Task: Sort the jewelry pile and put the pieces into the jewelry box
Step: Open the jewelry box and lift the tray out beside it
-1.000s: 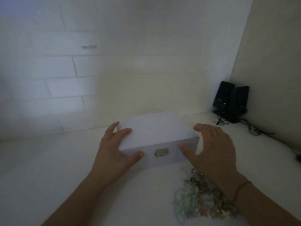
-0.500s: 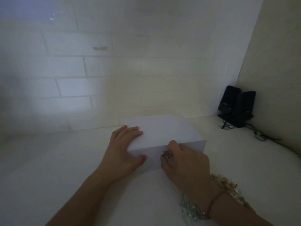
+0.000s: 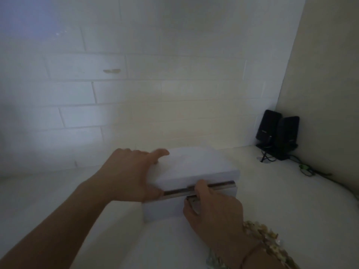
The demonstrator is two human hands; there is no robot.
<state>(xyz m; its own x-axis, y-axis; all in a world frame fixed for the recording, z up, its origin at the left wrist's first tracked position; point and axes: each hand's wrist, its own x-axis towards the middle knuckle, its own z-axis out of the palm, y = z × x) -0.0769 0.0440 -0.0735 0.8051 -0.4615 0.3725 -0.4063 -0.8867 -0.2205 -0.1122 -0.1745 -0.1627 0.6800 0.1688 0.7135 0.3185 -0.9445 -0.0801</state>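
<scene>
At the centre of the white tabletop (image 3: 291, 210) our left hand (image 3: 134, 175) lies spread on the white rectangular jewelry box (image 3: 194, 171), our right hand (image 3: 211, 210) pinches its front clasp, and the beaded jewelry pile (image 3: 266, 239) sits at five o'clock.

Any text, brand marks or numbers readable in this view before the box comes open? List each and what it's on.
No text can be read in this view.
Left black speaker: a small pale mark on its front, too small and blurred to read.
White jewelry box: no lettering visible on the lid or front.
Tiled wall: a pale smudge only, not text.
</scene>
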